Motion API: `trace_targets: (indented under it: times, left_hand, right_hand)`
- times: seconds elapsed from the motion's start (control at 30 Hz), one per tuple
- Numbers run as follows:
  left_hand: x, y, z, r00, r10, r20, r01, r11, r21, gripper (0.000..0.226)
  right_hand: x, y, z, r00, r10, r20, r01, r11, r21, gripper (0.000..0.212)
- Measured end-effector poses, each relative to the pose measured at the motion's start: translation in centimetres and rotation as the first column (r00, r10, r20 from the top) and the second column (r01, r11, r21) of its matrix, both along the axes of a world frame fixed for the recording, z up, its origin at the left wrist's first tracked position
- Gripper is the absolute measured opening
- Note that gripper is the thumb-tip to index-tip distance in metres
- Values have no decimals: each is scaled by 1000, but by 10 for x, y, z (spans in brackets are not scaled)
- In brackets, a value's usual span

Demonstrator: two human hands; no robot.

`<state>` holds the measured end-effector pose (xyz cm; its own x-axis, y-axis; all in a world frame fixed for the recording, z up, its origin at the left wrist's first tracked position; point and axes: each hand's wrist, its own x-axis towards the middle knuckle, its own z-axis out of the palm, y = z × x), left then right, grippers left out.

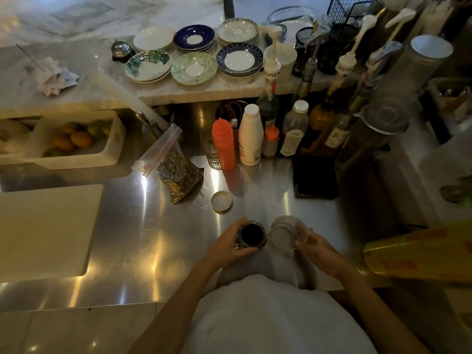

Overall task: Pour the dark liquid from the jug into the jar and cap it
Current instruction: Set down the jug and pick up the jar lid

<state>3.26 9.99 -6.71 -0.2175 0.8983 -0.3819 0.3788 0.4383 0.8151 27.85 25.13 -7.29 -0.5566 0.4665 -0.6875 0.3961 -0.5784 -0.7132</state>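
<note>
Jar (252,234): glass, dark liquid near brim, so heavy-ish, fragile, prob. slick; best held round the wall, kept upright. It stands on steel counter (143,226), left hand (229,245) wrapped round it. Just right of jar: clear jug (284,232), tilted, looks empty (light), gripped by right hand (315,245). Beyond jar: lid (221,202), lying loose. Count: 1 jar, 1 jug, 1 lid.
</note>
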Motion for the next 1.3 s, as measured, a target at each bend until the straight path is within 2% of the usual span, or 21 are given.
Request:
trace_targets:
  times: [0.13, 0.23, 0.3, 0.37, 0.47, 0.57, 0.7, 0.8, 0.87, 0.97, 1.1, 1.2, 1.3]
  left_hand:
    - [0, 0, 7, 997, 39, 63, -36, 999, -38, 67]
    - [0, 8, 19, 984, 151, 96, -156, 987, 45, 59]
    - [1, 14, 24, 973, 224, 49, -229, 964, 137, 39]
    - [4, 18, 26, 970, 241, -18, -232, 952, 200, 20]
    - [7, 23, 31, 971, 203, -129, -166, 953, 252, 12]
    - [9, 26, 40, 954, 113, -276, -53, 975, 215, 5]
    - [15, 25, 44, 846, -129, -518, 154, 988, 6, 31]
    - [18, 25, 45, 780, -240, -578, 209, 970, -121, 33]
    - [19, 24, 46, 783, -258, -566, 210, 966, -151, 34]
    - [20, 22, 50, 825, -257, -504, 191, 965, -180, 51]
    - [21, 18, 52, 898, -141, -417, 88, 986, -145, 36]
    - [21, 15, 51, 901, -127, -416, 72, 987, -147, 36]
    - [19, 11, 47, 889, -148, -434, 97, 986, -138, 39]
  right_hand:
    - [1, -1, 3, 1000, 21, 15, -21, 1000, -1, 53]
    - [1, -2, 4, 999, 40, 33, -41, 999, 12, 55]
    - [2, -3, 4, 998, 45, 33, -45, 999, 14, 53]
    - [3, -3, 4, 998, 51, 32, -52, 998, 26, 54]
    - [4, -2, 3, 997, 66, 31, -68, 996, 61, 69]
    - [5, -2, 2, 996, 70, 59, -76, 993, 91, 85]
    - [3, -3, 10, 991, 100, 90, -109, 988, 107, 65]
    - [3, -4, 15, 987, 115, 110, -128, 985, 119, 64]
    - [4, -5, 17, 984, 122, 131, -139, 981, 134, 65]
    - [6, -11, 20, 972, 137, 193, -172, 969, 176, 59]
    - [5, -19, 21, 932, 131, 339, -261, 889, 375, 50]
    - [4, -28, 24, 933, 117, 339, -266, 862, 432, 48]
    - [5, -33, 29, 943, 149, 298, -261, 885, 384, 49]
